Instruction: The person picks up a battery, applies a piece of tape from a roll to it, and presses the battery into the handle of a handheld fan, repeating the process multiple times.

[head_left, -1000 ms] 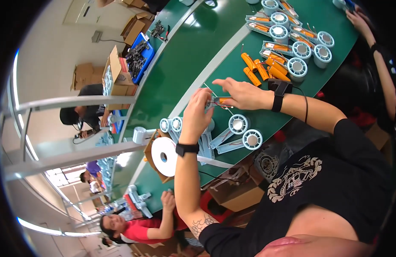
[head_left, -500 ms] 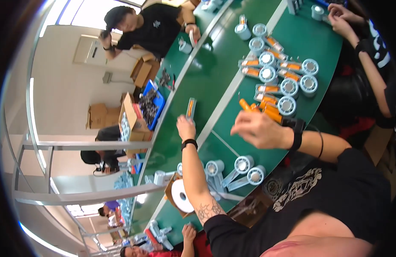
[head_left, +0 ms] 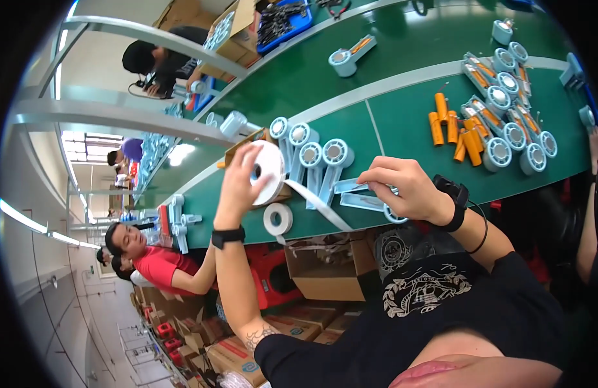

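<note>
My left hand (head_left: 244,184) is over a large white tape roll (head_left: 270,169), its fingers spread across the roll's face. A white strip (head_left: 318,205) runs from the roll toward the table's near edge. My right hand (head_left: 405,187) is curled, thumb and fingertips close together, above light-blue handheld fan housings (head_left: 360,202). Whether anything small is in that pinch cannot be made out, and the hand partly hides the housing below. Several more light-blue fan housings (head_left: 336,152) stand between my hands, round heads up, handles toward me.
Orange cylindrical batteries (head_left: 469,143) lie right of centre beside fans fitted with batteries (head_left: 498,97). Another fan (head_left: 343,63) lies on the far green strip. A smaller tape roll (head_left: 277,218) is at the near edge, above an open carton (head_left: 328,275). Co-workers sit left and right.
The view has swung left. My left hand has let go of the fan on the far strip and come to the tape roll. My right hand has moved from the batteries to the fan housings.
</note>
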The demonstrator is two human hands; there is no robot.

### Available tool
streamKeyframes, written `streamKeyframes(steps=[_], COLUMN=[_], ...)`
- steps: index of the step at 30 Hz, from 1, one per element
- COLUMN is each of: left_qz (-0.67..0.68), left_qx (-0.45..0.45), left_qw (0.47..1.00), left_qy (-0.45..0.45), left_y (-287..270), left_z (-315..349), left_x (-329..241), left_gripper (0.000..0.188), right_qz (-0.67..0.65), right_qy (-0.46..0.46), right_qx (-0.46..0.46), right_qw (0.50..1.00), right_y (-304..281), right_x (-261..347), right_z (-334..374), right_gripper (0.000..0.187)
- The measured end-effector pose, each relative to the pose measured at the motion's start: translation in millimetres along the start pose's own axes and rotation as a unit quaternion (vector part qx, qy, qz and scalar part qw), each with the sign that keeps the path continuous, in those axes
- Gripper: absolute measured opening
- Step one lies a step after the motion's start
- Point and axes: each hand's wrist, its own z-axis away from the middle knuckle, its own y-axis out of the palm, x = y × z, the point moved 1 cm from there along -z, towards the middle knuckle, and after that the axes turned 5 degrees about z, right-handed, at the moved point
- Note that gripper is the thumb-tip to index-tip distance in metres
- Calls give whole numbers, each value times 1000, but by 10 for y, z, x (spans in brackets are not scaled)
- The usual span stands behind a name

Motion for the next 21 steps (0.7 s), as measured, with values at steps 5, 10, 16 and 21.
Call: streamKeyframes(steps=[5, 10, 16, 21], left_qz=[-93, -101, -205, -282], left_qx=[61, -47, -143, -340], left_qw=[985, 994, 961, 892], left_qy=[-129, -10, 119, 92], left_y=[412, 512, -64, -856], left_z=[812, 844, 986, 1130], left_x=[174, 133, -1311, -1003], left_gripper=[89, 102, 78, 70], right_qz=[-32, 28, -62, -340], right_qy=[-60, 4, 108, 188], right_qx=[26, -43, 1, 335], right_qw=[997, 999, 992, 858], right_y=[251, 371, 505, 594], right_x=[200, 354, 314, 495], right_z=[-12, 154, 159, 170], right_gripper=[19, 17, 18, 26])
